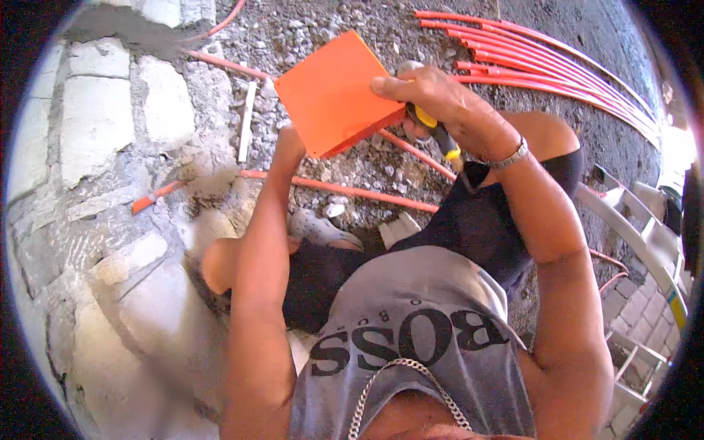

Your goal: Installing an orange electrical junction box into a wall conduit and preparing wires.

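Note:
A flat, square orange box (334, 92) is raised in front of me, its broad face toward me and a thin red-orange side at the lower right. My left hand (291, 139) supports it from the left; its fingers are hidden behind the box. My right hand (433, 92) presses its thumb on the box's right corner. Its other fingers close around a tool with a yellow and black handle (436, 132), which points down toward my right knee. The tool's kind cannot be made out.
Orange conduit pipes (345, 192) run across the gravel (396, 172) below the box. A bundle of orange pipes (528, 62) lies at the far right. A rough block wall (99, 110) fills the left. A metal ladder (631, 213) is at the right, and a white strip (248, 121) lies beside the wall.

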`<state>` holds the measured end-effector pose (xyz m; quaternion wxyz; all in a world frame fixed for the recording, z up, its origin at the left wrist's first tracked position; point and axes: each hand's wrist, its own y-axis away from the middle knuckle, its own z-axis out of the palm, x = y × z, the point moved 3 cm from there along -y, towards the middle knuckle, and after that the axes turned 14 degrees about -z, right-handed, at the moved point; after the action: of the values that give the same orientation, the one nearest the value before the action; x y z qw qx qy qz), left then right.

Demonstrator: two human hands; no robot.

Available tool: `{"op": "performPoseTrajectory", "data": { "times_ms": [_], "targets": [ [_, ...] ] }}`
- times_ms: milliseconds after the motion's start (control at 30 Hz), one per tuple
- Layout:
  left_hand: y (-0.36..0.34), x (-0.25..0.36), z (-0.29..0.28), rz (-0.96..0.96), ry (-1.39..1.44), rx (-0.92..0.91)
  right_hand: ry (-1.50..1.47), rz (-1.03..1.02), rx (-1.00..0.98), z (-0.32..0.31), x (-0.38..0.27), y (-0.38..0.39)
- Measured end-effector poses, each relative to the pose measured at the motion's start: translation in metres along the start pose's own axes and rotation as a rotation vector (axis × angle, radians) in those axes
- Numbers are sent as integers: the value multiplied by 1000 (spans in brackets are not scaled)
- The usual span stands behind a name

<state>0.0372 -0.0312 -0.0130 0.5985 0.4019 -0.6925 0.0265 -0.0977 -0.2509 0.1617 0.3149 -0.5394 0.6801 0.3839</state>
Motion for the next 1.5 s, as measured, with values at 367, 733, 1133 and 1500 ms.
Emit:
{"op": "performPoseTrajectory", "data": {
  "times_ms": [367,733,1133,1500],
  "targets": [
    [69,119,-41,-193,861,-196,-770,366,-43,29,-10,4],
    [175,125,-148,169,305,506,-178,-260,-290,73,-109,-106],
    [241,108,-221,257,70,1208,-426,-468,-469,188,-230,-217],
    [227,92,-225,39,120,1325,-261,-478,-720,213,-270,-260]
  ]
}}
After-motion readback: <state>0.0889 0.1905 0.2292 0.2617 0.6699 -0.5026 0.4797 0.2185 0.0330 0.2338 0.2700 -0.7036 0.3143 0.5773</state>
